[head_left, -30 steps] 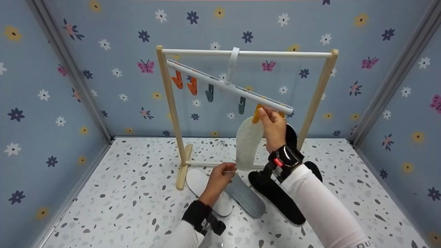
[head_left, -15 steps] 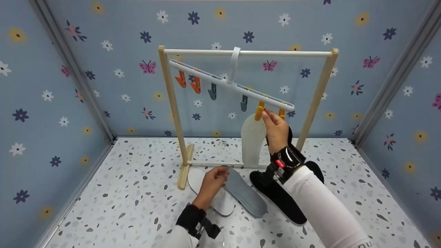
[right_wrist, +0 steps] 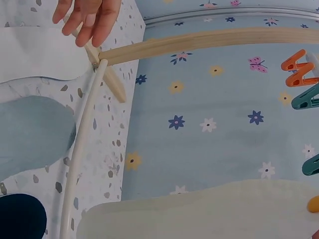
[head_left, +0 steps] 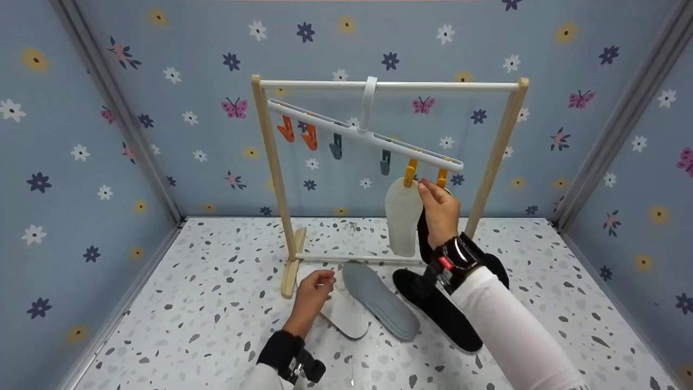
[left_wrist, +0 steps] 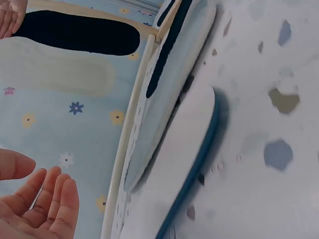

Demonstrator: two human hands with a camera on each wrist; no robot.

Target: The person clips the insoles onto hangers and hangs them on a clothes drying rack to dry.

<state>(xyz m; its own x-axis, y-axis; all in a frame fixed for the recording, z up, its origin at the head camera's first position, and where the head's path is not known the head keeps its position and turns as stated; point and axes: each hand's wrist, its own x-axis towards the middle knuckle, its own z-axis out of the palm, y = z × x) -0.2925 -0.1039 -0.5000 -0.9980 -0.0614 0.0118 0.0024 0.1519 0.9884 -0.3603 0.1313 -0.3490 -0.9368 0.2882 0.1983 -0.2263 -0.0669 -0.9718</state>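
Insole (head_left: 424, 238), black and probably clipped, hangs partly behind right grip (head_left: 441, 210).

I see the head camera face twelve o'clock and down, set back enough to frame nearly all of the wooden rack (head_left: 273, 162). The left wrist camera (head_left: 313, 369) sits low and near the speckled surface (left_wrist: 249, 199), rolled sideways, the left hand (left_wrist: 42, 204) at eight o'clock in its view. The right wrist camera (head_left: 427, 280), also rolled, looks from close by the pale insole (right_wrist: 209, 216), at six o'clock. Both wrist views share that insole and the bottom bar (left_wrist: 132, 119).
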